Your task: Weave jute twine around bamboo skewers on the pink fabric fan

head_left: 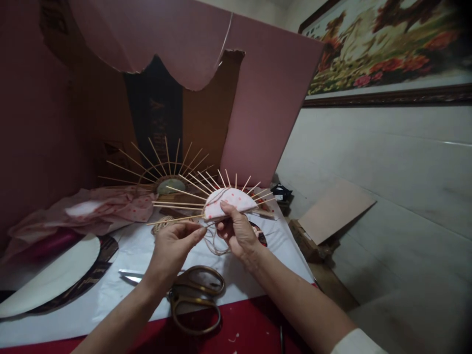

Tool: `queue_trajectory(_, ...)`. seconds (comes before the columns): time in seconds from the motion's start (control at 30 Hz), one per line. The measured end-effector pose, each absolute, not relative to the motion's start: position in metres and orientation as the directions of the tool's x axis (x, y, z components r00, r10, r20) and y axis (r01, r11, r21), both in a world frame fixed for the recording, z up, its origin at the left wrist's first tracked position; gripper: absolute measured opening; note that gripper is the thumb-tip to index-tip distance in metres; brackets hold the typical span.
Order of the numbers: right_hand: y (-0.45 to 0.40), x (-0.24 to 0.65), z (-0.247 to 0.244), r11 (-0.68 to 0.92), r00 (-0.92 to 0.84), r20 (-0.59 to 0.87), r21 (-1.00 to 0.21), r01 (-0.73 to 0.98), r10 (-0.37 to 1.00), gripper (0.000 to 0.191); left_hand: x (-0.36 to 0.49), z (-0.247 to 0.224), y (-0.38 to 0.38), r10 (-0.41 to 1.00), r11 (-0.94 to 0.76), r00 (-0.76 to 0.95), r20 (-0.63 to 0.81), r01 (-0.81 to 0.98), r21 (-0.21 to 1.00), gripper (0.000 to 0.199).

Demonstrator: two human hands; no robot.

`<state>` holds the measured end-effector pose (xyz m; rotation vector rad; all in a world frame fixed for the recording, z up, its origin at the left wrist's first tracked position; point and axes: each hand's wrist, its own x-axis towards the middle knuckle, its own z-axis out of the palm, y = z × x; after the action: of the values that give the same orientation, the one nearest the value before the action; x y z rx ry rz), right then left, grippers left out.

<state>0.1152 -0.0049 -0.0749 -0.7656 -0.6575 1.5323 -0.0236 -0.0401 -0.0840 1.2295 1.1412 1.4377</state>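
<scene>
A half-round piece covered in white cloth with red dots (pixel 239 199) has thin wooden sticks fanning out from its curved edge. My right hand (pixel 239 231) grips it by the straight lower edge, thumb on the front and fingers behind. My left hand (pixel 179 241) is closed in a pinch at its lower left corner, on a thin strand that looks like twine. Loops of twine (pixel 217 250) hang below the piece, between the hands. Beneath my left forearm lies a pair of scissors (pixel 197 300) with bronze-coloured handles, blades pointing left.
Behind stands another half-round frame with sticks (pixel 171 184), before a pink cardboard box (pixel 258 98). Dotted cloth (pixel 121 209) lies crumpled at left, near a white half-disc (pixel 55 280). A twine coil (pixel 162 223) is behind my left hand. A cardboard sheet (pixel 335 209) leans at the right wall.
</scene>
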Motion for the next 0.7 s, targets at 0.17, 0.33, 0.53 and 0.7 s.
queue_trajectory(0.17,0.000,0.124,-0.078,-0.006,0.058,-0.047,-0.824,-0.566,0.997,0.029,-0.029,-0.087,-0.043,0.869,-0.446,-0.079,0.489,0.306,0.841,0.004)
queue_trajectory(0.33,0.013,0.141,-0.075,0.061,0.138,-0.014,-0.848,-0.526,0.990,0.029,-0.042,-0.086,-0.038,0.786,-0.489,0.040,0.617,0.652,0.579,0.011)
queue_trajectory(0.53,0.023,0.159,-0.066,0.116,0.182,0.028,-0.863,-0.492,0.983,0.028,-0.062,-0.076,-0.026,0.775,-0.508,0.015,0.632,0.609,0.608,0.011)
queue_trajectory(0.7,0.019,0.157,-0.062,0.116,0.170,0.040,-0.875,-0.469,0.985,0.026,-0.069,-0.071,-0.024,0.770,-0.492,-0.054,0.636,0.586,0.644,0.010)
